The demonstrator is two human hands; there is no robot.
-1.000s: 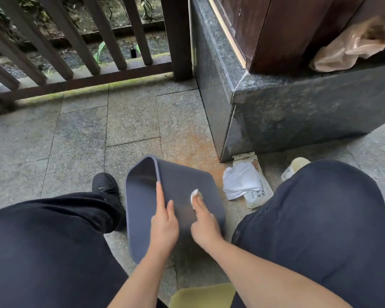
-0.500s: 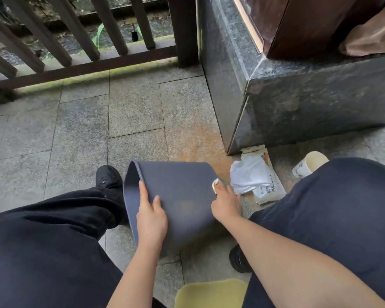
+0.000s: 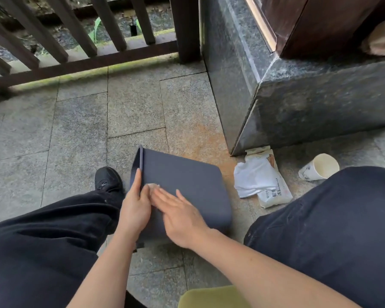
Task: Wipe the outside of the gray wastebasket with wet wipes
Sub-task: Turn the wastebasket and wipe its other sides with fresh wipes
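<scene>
The gray wastebasket (image 3: pixel 187 187) lies on its side on the stone floor between my legs, with its open mouth facing left. My left hand (image 3: pixel 135 205) holds the rim at the mouth; the index finger lies along the edge and the thumb sits on the outer wall. My right hand (image 3: pixel 180 216) lies flat on the basket's upper side, blurred by motion. Its straight fingers press a small white wet wipe (image 3: pixel 153 186), which peeks out at the fingertips beside my left thumb.
A wet-wipe pack (image 3: pixel 273 192) with a white sheet (image 3: pixel 252 174) on it lies right of the basket. A paper cup (image 3: pixel 319 166) lies on its side past it. A dark stone plinth (image 3: pixel 298 112) stands behind, a wooden railing (image 3: pixel 82 61) at far left, and a yellow-green stool (image 3: pixel 211 296) below.
My right hand has swept the wipe leftward across the basket's side, from its right end to near the rim by my left hand. The left hand stays on the rim.
</scene>
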